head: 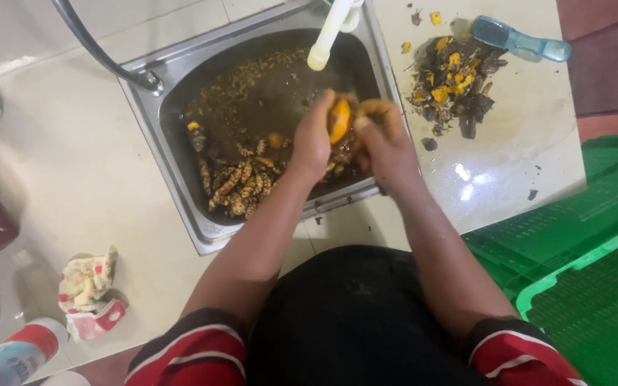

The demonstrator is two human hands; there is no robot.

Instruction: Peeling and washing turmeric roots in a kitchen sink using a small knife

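Both my hands are over a steel sink (180,186) full of muddy brown water. My left hand (313,141) grips an orange, peeled turmeric root (340,120). My right hand (383,139) presses against the same root from the right, its fingers closed and stained yellow. Several unpeeled knobbly roots (241,184) lie heaped in the sink's near left part. More root bits float near the sink's back wall. A white tap spout (327,36) hangs above the sink, just beyond my hands.
A pile of dark peelings with yellow scraps (452,78) lies on the white counter right of the sink. Beside it rests a blue-handled brush (520,41). A crumpled cloth (89,289) and a bottle (16,354) sit at the near left. Green plastic crates (581,264) stand at right.
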